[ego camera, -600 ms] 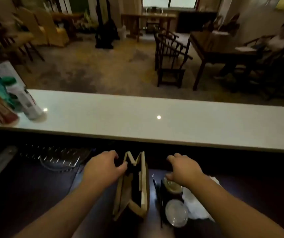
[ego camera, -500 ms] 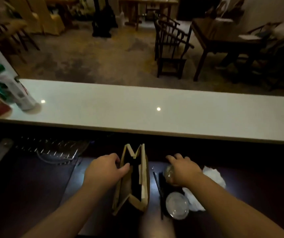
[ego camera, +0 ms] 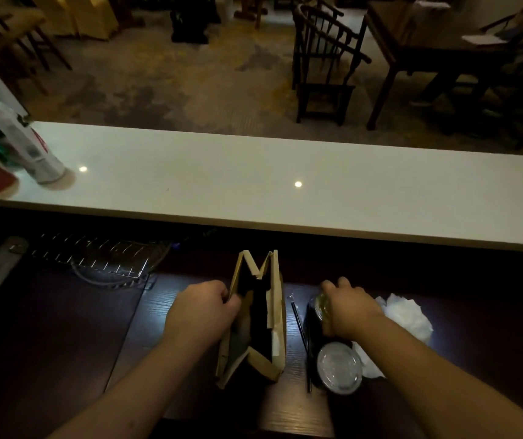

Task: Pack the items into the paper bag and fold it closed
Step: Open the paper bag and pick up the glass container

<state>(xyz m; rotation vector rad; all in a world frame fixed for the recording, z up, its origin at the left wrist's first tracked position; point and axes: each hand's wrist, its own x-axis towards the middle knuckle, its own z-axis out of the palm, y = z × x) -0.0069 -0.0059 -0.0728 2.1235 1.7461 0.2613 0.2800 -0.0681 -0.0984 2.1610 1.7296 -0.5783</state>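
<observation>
left hand (ego camera: 203, 308) pinching rim of open brown paper bag (ego camera: 277, 327); right hand (ego camera: 350, 308) clamped over clear lidded cup (ego camera: 322, 307).

Matt brown paper bag (ego camera: 277, 327); glossy dark wood table (ego camera: 133, 327); clear plastic lid (ego camera: 339, 366).

Paper bag (ego camera: 255, 321) mouth is narrow, left hand (ego camera: 201, 310) on its left wall; dark counter (ego camera: 64, 327) left of it is bare up to the wire rack (ego camera: 95, 258) at the far-left edge. Right of bag is crowded: straw (ego camera: 299, 331), two cups (ego camera: 339, 365) and napkin (ego camera: 405, 315), right hand (ego camera: 350, 308) on the far cup. Raised white ledge (ego camera: 253, 182) blocks the far edge.
</observation>
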